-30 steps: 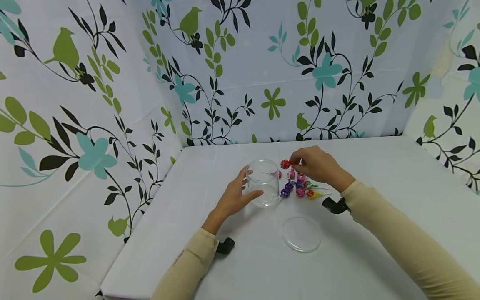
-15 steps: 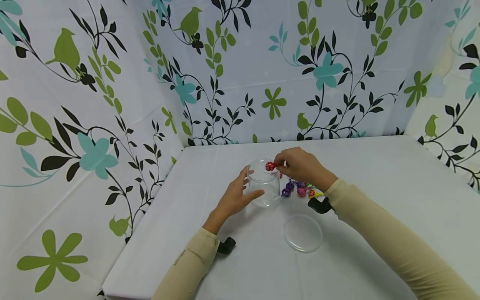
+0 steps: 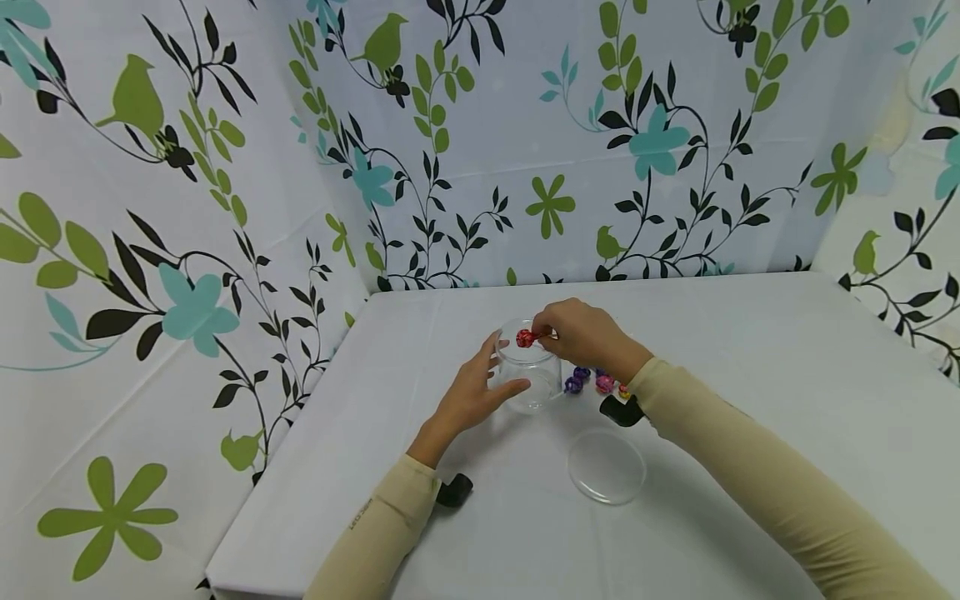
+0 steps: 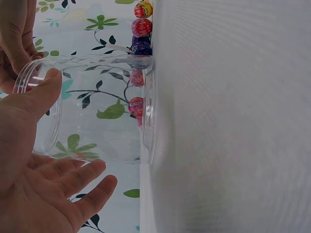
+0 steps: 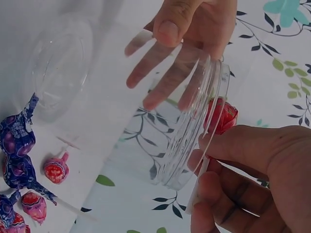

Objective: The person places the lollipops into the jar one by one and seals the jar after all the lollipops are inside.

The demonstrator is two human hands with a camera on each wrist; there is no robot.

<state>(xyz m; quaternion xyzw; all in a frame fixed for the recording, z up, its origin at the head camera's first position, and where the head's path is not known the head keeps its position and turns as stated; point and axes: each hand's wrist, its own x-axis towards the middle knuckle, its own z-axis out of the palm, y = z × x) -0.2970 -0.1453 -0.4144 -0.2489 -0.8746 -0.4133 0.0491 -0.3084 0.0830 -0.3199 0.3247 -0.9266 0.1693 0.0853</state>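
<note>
A transparent jar stands upright on the white table, its mouth facing up. My left hand holds it from the left, thumb on the near side and fingers spread around the far side. Over the mouth, my right hand pinches a lollipop in a red wrapper by its white stick. In the right wrist view the red candy head is right at the jar's rim. No candy shows inside the jar. Beside it lie several lollipops, among them purple ones and a pink one.
A round transparent lid lies flat on the table, nearer than the jar. The right forearm partly hides the lollipop pile. Patterned cloth hangs behind the table and at its sides.
My right hand has carried the red lollipop leftward from above the pile to over the jar's mouth. The left hand and jar have stayed in place.
</note>
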